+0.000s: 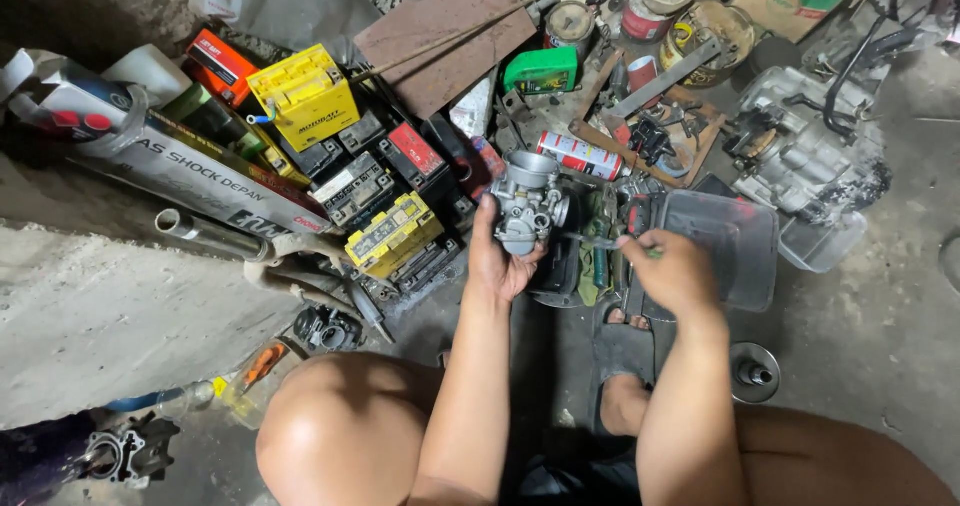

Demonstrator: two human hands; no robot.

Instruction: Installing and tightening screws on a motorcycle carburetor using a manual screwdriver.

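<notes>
Ideally the left hand (pixel 497 264) grips the carburetor (pixel 528 204) steady and upright while the right hand (pixel 672 271), closed on the green-handled screwdriver (pixel 608 247), keeps its tip squarely seated.

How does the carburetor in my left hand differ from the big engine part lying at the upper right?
The carburetor is small and held upright off the floor in the left hand; the engine part is far larger and lies on the floor, untouched. The right hand holds a tool against the carburetor; black cables lie across the engine part. Both are grey cast metal.
</notes>
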